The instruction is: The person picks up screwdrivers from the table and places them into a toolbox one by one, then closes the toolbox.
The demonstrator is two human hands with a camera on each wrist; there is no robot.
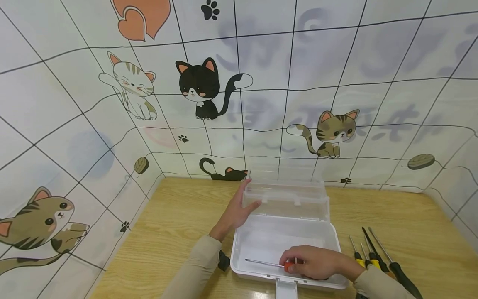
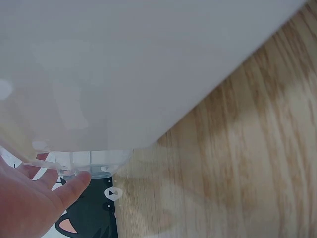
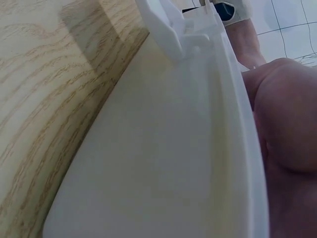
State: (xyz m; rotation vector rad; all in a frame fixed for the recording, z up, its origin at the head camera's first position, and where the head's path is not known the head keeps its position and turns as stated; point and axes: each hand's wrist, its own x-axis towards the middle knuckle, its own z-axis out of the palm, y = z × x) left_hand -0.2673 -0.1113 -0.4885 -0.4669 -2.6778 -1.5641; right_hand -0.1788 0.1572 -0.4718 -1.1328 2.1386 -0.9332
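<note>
A white plastic box (image 1: 239, 245) lies on the wooden table with its clear lid (image 1: 287, 209) raised at the back. My left hand (image 1: 237, 209) holds the lid's left edge between thumb and fingers; the left wrist view also shows this hand (image 2: 29, 206) at the lid. Inside the box, toward its front, my right hand (image 1: 317, 261) grips a screwdriver (image 1: 265, 263) by its red handle. The thin metal shaft points left, low over the box floor. Contact between screwdriver and floor is unclear. In the right wrist view, the box wall (image 3: 158, 139) hides the screwdriver.
Several screwdrivers (image 1: 401, 274) with black or yellow-and-black handles lie on the table to the right of the box. A small black object (image 1: 223, 261) sits by its left side. The front latch (image 1: 286, 288) hangs down. A cat-patterned sheet (image 1: 269, 104) stands behind the table (image 1: 179, 216).
</note>
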